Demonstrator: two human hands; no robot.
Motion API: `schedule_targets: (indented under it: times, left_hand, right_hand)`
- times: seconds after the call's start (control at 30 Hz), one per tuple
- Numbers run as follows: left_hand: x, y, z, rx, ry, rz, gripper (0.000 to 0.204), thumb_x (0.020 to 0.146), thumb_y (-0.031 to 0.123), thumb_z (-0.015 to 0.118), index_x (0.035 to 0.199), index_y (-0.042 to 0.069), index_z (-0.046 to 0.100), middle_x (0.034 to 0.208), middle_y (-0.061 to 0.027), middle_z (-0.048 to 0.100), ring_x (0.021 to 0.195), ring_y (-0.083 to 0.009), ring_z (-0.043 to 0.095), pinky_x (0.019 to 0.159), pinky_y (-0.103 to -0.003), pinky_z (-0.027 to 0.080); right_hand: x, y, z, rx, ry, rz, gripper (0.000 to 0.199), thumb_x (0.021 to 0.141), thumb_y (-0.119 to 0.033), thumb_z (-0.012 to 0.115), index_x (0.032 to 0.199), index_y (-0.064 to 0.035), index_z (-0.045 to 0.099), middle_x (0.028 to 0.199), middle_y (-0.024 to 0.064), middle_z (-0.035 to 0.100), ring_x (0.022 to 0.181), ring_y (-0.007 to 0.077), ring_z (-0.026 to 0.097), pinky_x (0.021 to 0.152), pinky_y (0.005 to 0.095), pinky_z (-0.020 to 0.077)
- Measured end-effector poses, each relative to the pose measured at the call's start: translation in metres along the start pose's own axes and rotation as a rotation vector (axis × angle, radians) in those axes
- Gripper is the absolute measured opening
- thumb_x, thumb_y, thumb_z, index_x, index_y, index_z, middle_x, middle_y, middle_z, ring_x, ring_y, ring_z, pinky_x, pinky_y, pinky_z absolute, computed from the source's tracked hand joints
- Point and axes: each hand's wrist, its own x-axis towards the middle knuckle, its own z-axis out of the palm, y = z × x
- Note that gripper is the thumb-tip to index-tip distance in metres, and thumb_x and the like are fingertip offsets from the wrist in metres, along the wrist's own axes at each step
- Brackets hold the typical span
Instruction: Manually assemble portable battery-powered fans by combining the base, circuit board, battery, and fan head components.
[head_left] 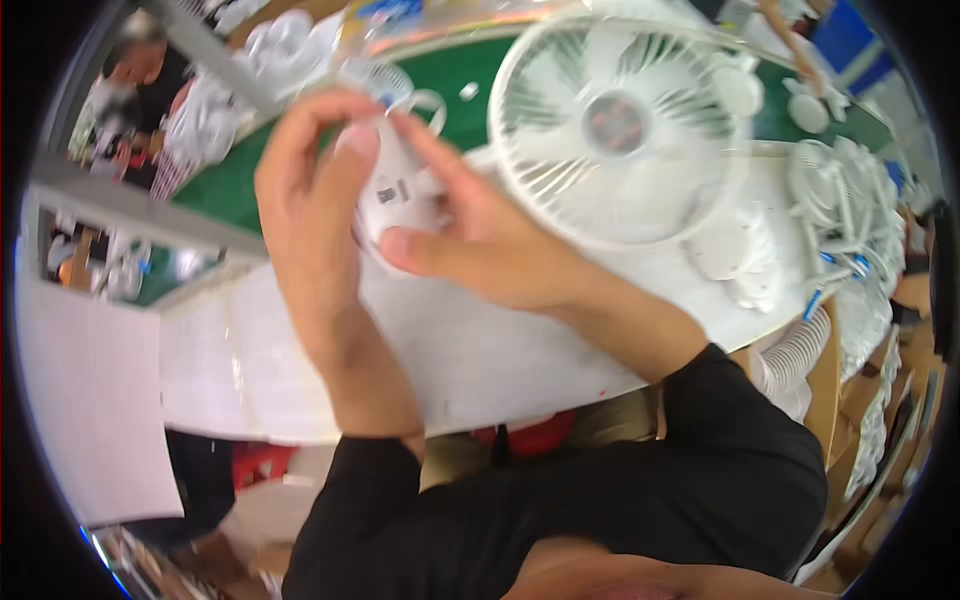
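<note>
Between my two hands is a white, rounded plastic housing (388, 205) with a small dark mark on its face. My left hand (312, 185) is closed on its left side, thumb and fingertips near the top. My right hand (495, 240) grips the right side, its thumb across the lower face and its index finger reaching to the top. The fingertips are slightly blurred. Just right of my hands, a large white fan head (615, 125) with a round grille and blades lies on the table. Behind the housing a white ring (428, 108) shows partly.
The table (520, 350) has a white cover, with a green mat (455, 65) behind. White round parts (735, 250) lie to the right, near bagged fan parts (850, 190) and a ribbed hose (795, 350). A grey frame post (215, 50) stands left. Another person (140, 70) is at far left.
</note>
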Motion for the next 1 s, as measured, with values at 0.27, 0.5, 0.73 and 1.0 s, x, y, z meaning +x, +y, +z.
schedule_targets:
  times: [0.27,0.5,0.73,1.0]
  left_hand:
    - [0.007,-0.061,-0.016,-0.402,-0.320,-0.428,0.027,0.089,0.025,0.056,0.104,0.004,0.060,0.101,-0.0079,0.059,0.097,-0.0177,0.051,0.089,-0.029,0.040]
    - [-0.006,-0.111,0.003,-0.600,-0.128,-0.778,0.030,0.086,0.035,0.063,0.097,0.007,0.061,0.093,-0.0069,0.060,0.086,-0.0181,0.056,0.074,-0.032,0.046]
    - [-0.054,-0.058,0.028,-0.911,-0.268,-1.006,0.033,0.090,0.038,0.060,0.101,0.006,0.060,0.099,-0.0097,0.061,0.090,-0.0220,0.058,0.077,-0.036,0.047]
    - [-0.197,0.003,0.002,-0.845,-0.224,-1.245,0.043,0.099,0.042,0.050,0.114,0.002,0.056,0.109,-0.0121,0.061,0.091,-0.0245,0.061,0.078,-0.039,0.049]
  right_hand:
    - [0.007,0.021,-0.001,0.350,-0.030,0.364,0.064,0.105,-0.050,0.038,0.150,-0.0051,0.034,0.124,0.0122,0.061,0.100,0.0197,0.064,0.089,0.0295,0.0533]
    - [-0.052,0.022,-0.009,-1.012,0.186,0.068,0.048,0.093,-0.019,0.058,0.136,-0.0023,0.049,0.110,0.0145,0.062,0.075,0.0247,0.062,0.068,0.0341,0.0514]
    - [-0.104,0.019,-0.001,-1.552,0.382,-0.717,0.057,0.079,-0.006,0.062,0.135,-0.0020,0.048,0.102,0.0155,0.066,0.075,0.0330,0.062,0.070,0.0402,0.0496]
    - [-0.180,0.021,0.015,-1.279,-0.068,-0.176,0.048,0.078,-0.010,0.065,0.122,-0.0013,0.050,0.082,0.0167,0.069,0.075,0.0398,0.065,0.069,0.0456,0.0496]
